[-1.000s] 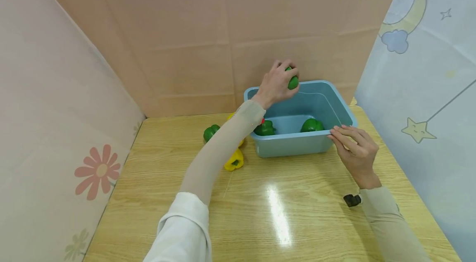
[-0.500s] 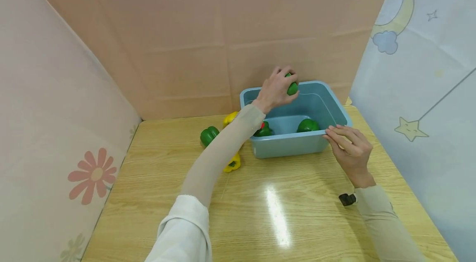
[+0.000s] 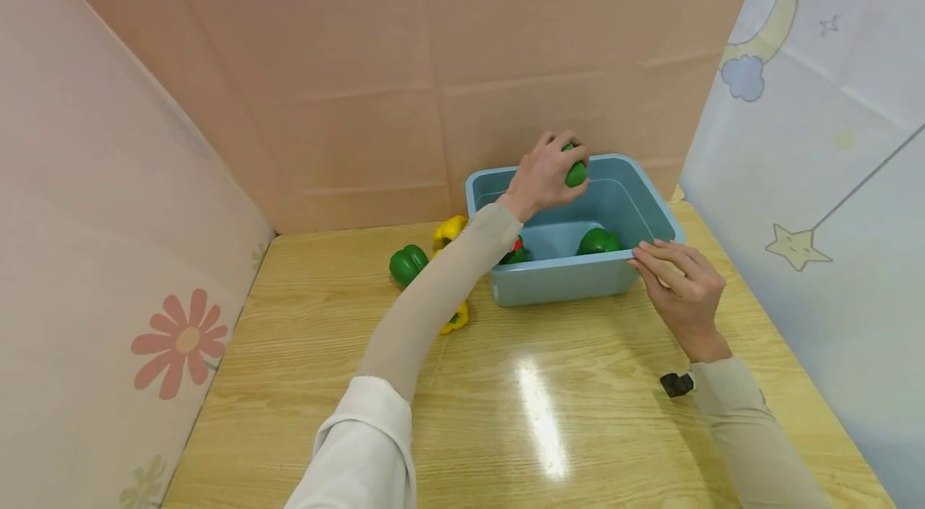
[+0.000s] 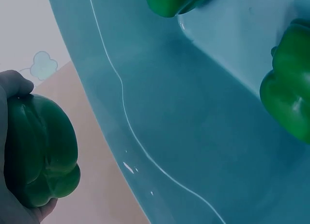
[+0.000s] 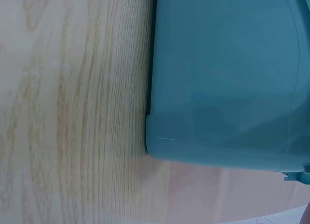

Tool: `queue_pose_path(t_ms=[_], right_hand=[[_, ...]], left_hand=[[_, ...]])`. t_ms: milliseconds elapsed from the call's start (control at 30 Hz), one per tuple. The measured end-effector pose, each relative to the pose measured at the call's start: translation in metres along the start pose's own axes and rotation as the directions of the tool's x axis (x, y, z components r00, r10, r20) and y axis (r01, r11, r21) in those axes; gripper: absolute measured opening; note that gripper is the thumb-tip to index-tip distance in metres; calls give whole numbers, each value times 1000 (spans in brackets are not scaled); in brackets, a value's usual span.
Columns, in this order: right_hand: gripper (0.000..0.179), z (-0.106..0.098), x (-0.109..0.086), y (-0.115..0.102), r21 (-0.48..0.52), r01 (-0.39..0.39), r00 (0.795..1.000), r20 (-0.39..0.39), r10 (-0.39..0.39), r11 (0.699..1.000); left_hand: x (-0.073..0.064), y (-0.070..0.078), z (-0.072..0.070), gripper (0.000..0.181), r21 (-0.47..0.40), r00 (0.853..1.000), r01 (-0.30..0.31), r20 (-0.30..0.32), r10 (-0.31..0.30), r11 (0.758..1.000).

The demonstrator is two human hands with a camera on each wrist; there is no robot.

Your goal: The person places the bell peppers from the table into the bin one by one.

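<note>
My left hand [image 3: 545, 176] grips a green bell pepper [image 3: 576, 174] above the back part of a blue plastic bin [image 3: 564, 280]. In the left wrist view that pepper [image 4: 43, 146] lies between thumb and fingers, just outside the line of the bin's wall. Fingers of my right hand [image 3: 682, 288] pinch the bin's rim near its front right corner. Inside the bin lie a green bell pepper [image 3: 599, 241] on the right and another green pepper [image 3: 519, 256] on the left, partly hidden by the left forearm.
Left of the bin, on the wooden table [image 3: 303, 364], are a green bell pepper [image 3: 409, 263] and yellow peppers [image 3: 450, 230], partly covered by my left arm. A tan cloth backdrop [image 3: 347, 91] stands close behind the bin. Printed panels flank both sides.
The head view has shifted slightly. My left hand, holding the green bell pepper, has moved a little lower toward the bin and slightly right. My right hand keeps its hold on the rim.
</note>
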State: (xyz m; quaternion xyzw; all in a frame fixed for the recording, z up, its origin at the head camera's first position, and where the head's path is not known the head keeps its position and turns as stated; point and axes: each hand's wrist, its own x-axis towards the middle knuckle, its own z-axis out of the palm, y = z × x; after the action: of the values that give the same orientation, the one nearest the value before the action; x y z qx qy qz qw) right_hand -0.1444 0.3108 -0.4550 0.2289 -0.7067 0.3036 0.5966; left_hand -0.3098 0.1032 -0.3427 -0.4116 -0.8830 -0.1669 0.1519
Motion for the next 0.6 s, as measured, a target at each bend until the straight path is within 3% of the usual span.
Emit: queue_pose_path(t_ms=[167,600], right_hand=[[29,0,5,-7,1,-9,1000,1,9,1000],[32,-2,9,-14,-1,-18,1000,5,18,1000]], left_hand=[[0,2,1,24,12,1000,-2,12,2,1000],[4,6,5,27,-53,1000,-11,26,12,999]])
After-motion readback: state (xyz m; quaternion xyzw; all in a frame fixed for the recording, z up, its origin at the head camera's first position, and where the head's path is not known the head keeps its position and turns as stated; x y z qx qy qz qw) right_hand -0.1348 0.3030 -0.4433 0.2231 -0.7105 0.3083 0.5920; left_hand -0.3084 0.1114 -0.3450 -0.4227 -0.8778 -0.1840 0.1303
